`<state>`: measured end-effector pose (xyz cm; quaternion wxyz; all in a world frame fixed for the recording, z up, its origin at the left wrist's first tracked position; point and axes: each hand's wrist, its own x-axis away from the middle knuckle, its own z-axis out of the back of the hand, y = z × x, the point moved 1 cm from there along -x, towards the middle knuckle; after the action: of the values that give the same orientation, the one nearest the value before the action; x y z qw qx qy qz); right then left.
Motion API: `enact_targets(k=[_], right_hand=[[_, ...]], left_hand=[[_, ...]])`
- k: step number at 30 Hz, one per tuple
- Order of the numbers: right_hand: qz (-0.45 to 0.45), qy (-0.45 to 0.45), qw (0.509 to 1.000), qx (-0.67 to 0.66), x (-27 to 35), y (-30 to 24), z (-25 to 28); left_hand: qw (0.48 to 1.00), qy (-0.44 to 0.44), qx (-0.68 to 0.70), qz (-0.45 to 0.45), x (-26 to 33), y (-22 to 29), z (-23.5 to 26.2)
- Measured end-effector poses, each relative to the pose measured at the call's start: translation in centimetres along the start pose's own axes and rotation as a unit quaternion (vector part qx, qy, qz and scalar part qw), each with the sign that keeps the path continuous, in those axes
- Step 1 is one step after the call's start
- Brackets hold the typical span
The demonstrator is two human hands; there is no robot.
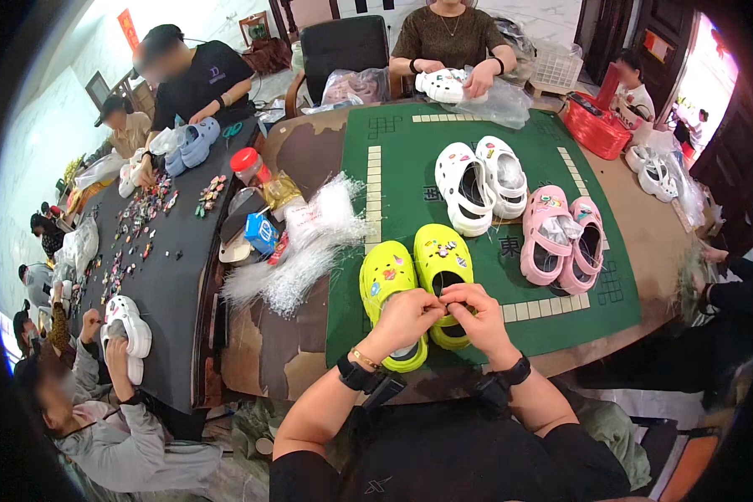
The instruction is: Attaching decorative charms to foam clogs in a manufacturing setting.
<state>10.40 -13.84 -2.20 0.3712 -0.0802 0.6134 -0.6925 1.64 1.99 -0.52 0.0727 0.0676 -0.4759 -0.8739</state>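
A pair of lime-green clogs stands before me on a green mat [494, 335], toes pointing away. The left clog [380, 269] and the right clog [446, 249] both carry small colourful charms on their uppers. My left hand [406, 318] and my right hand [479, 316] meet over the openings of the clogs, fingertips pinched close together. Whatever lies between the fingertips is too small and covered to make out. Beyond them stand white clogs [455, 171] with charms, and to the right pink clogs [537, 238] with clear wrapping inside.
Left of the mat lie a bundle of thin white strands [297, 255], a blue box [261, 233] and a red-lidded jar [247, 162]. A dark table [171, 293] holds scattered charms. Co-workers handle clogs at the left and across the table. A red basket [594, 125] sits far right.
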Motion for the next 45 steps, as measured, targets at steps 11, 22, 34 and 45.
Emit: enact_targets(k=[11,22,34,45], right_hand=[[-0.038,0.007,0.999,-0.017,0.3,0.1,0.2],[-0.002,0.012,0.999,0.051,0.0,-0.6,-0.1],[0.037,-0.011,0.994,0.104,-0.3,-1.1,-0.3],[0.037,0.031,0.994,0.098,0.0,-0.2,0.4]], left_hand=[[0.997,0.004,0.068,0.02,0.2,-0.7,-0.1],[0.994,-0.002,0.112,0.009,0.5,0.0,0.5],[0.993,-0.012,0.118,0.012,0.4,0.0,0.8],[0.996,-0.017,0.088,-0.011,-0.1,0.0,0.1]])
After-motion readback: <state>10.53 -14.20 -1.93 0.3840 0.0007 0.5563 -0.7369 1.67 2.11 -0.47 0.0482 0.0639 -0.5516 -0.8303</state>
